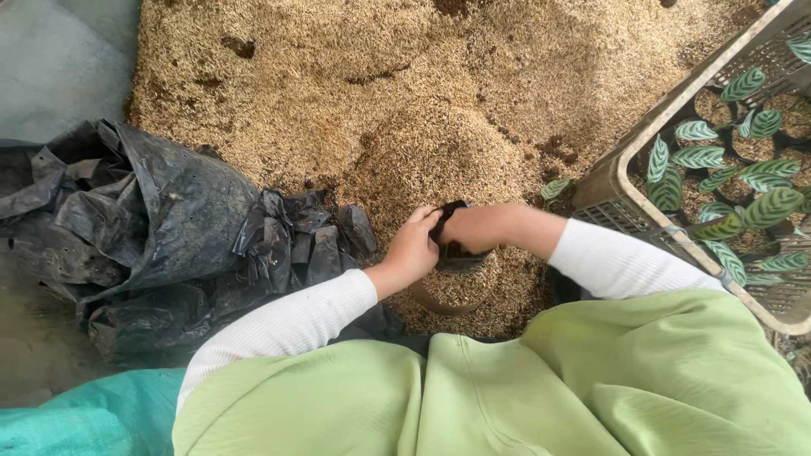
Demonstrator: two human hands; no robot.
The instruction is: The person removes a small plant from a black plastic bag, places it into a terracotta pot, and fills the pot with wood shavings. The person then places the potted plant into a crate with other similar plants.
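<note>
Only the head view here, looking straight down. Using the big heap of rice husk mix (439, 110) as the landmark: right at its near edge, closest to the person, sits a small black nursery bag (454, 257), already mostly packed with the same tan husk. Both hands are on its rim. The left hand (411, 250) is curled closed on the left side of the black lip, and the right hand (481, 226) is closed over the top edge on the other side, so the fingers of both are gripping thin plastic, not the filling.

My read on how it handles: the plastic is floppy and won't hold a shape by itself, it's the packed husk that keeps it standing. The husk looks light and loose, so it would spill easily if the bag tips. Grabbing the rim works for holding it open, but for lifting I'd cup it around the filled body or underneath.

To the left of the heap there's a crumpled pile of empty black bags (169, 228). To the right of the heap is a plastic crate (621, 181) full of little potted plants with striped green leaves (743, 181).
</note>
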